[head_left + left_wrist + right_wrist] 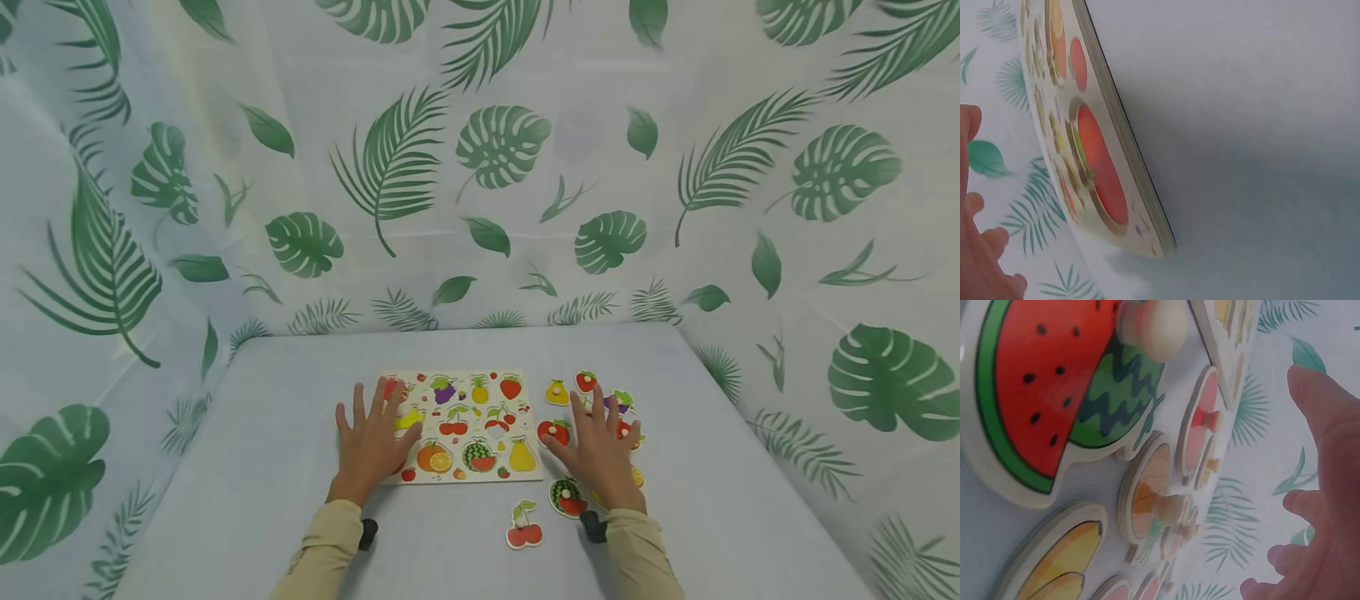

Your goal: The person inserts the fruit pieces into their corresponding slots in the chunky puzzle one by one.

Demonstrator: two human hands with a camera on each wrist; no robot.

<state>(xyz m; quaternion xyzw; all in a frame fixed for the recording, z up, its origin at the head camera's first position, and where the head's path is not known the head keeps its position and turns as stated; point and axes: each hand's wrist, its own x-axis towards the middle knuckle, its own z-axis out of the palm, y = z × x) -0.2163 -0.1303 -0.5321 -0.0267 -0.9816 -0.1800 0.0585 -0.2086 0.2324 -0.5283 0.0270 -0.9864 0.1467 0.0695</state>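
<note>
**Fingers (359,404) spread on both sides, nothing held**

From my end of the feed I have the wooden fruit puzzle board (480,477) lying flat on the white surface (225,500), around the middle of the scene. Over its left end I see the person's left hand (369,446), fingers fanned wide and holding nothing; the left wrist view shows them apart from the board. The thumb (410,435) points across it, close to the printed bananas (405,420).

To the right, the right hand (600,454) is spread just as wide, and I find nothing in its grasp. It hangs over the knobbed fruit pieces (1200,434), hiding some of them from my head view. Farther out I make out a yellow pear piece (557,399), a strawberry piece (587,380) and a grape piece (625,403). The watermelon piece (558,492) lies on the near side, and the cherry piece (525,535) sits nearer and farther left, somewhat apart from the others. My right wrist view also gives me a banana piece (1063,556) and an orange piece (1147,494).

Both arms wear beige sleeves (326,542). A leaf-print curtain (502,150) hangs along the far side.
</note>
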